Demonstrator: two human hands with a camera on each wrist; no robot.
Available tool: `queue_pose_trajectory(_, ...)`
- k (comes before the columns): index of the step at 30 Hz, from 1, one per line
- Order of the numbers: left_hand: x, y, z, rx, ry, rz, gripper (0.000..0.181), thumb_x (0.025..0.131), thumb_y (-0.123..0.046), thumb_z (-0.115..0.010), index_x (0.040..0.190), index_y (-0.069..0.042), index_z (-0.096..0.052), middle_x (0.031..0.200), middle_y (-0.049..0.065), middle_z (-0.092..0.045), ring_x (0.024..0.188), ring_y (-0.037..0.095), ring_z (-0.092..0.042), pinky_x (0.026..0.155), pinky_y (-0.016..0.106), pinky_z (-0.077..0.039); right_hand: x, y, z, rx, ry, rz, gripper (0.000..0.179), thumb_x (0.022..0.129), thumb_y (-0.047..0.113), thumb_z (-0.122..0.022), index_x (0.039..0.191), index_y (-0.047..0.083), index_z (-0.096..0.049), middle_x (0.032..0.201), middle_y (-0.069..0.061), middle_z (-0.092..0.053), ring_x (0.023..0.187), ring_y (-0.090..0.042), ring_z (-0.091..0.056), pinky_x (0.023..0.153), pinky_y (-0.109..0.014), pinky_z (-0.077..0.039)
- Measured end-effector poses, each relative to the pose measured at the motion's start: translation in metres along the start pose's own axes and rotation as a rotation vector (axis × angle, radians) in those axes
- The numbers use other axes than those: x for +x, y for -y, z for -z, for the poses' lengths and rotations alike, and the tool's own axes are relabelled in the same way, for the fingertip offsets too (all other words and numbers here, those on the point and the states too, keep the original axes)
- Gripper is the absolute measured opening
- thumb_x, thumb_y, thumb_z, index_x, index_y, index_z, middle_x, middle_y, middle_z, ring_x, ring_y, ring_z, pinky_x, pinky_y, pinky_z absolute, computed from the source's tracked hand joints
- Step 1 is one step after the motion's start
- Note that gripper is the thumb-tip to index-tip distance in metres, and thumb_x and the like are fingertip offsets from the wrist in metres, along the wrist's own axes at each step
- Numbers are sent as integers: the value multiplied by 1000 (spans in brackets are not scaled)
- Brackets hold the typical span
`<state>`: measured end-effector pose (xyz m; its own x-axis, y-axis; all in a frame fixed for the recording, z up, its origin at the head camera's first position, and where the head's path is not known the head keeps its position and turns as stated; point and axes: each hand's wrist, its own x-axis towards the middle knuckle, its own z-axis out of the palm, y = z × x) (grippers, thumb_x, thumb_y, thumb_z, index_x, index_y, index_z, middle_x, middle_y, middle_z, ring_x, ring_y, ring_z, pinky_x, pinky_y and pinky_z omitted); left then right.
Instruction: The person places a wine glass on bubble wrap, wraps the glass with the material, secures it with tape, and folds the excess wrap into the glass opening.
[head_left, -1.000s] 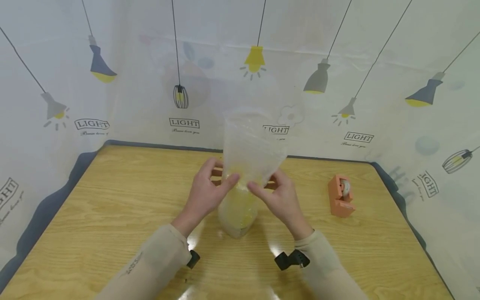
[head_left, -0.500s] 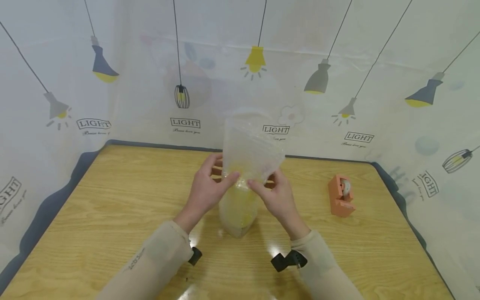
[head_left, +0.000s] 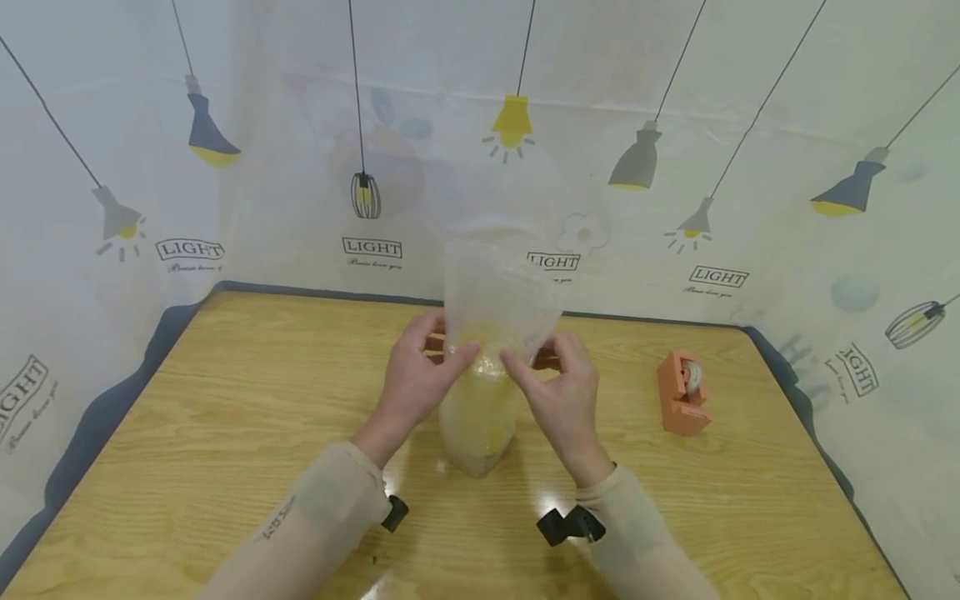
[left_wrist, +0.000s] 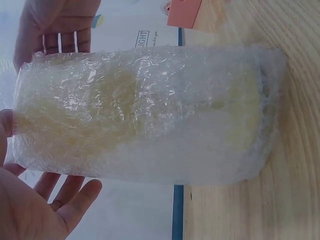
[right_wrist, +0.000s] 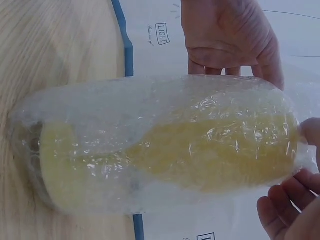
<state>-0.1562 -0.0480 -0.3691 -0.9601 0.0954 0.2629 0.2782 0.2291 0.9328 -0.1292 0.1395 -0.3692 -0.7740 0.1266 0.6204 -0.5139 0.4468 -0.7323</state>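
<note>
A yellow stemmed goblet [right_wrist: 220,150], seen through its wrapping, stands upright at the middle of the table inside a roll of bubble wrap [head_left: 478,429]. Above the goblet's rim a loose, flattened end of wrap [head_left: 498,287] rises past the back edge of the table. My left hand [head_left: 416,371] holds the wrapped goblet from the left near its top, thumb on the front and fingers behind. From the right, my right hand [head_left: 562,392] holds it at the same height, its thumb pressing the front of the wrap. The fingers behind the wrap are partly hidden.
An orange tape dispenser [head_left: 684,393] with a roll of clear tape stands on the wooden table [head_left: 247,375], right of the goblet. A white curtain printed with lamps [head_left: 300,150] hangs behind and along both sides. Black straps [head_left: 573,525] sit at the wrists.
My right thumb has slid slightly up and inward on the wrap, and the right wrist has moved a little left. The loose end's right corner has drawn inward. My left hand stays nearly still.
</note>
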Motion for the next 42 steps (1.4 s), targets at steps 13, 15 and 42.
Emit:
queue_pose_trajectory(13,-5,-1,-2,46,-132,-171,31,86,-21,-85,110,-4,-76,107,9,-59,101,26,-57,92,44,-51,7,10,-6,-187,-50,126,22,81,9,-80,77,1,-60,72,-10,-53,62,-18,-50,56,-22,-40)
queue_pose_trajectory(15,-6,-2,-2,52,-139,-185,35,84,-21,-87,113,-3,-76,109,10,-62,101,25,-58,93,46,-52,7,9,-6,-190,-44,116,22,80,8,-80,77,1,-60,72,-10,-53,62,-19,-50,55,-23,-40)
queue_pose_trajectory(42,-17,19,-3,279,-70,-704,62,88,-38,-82,131,4,-67,120,17,-63,111,35,-56,91,46,-49,5,8,-9,-181,-65,88,23,77,3,-79,74,0,-56,73,-11,-51,61,-20,-50,53,-23,-41)
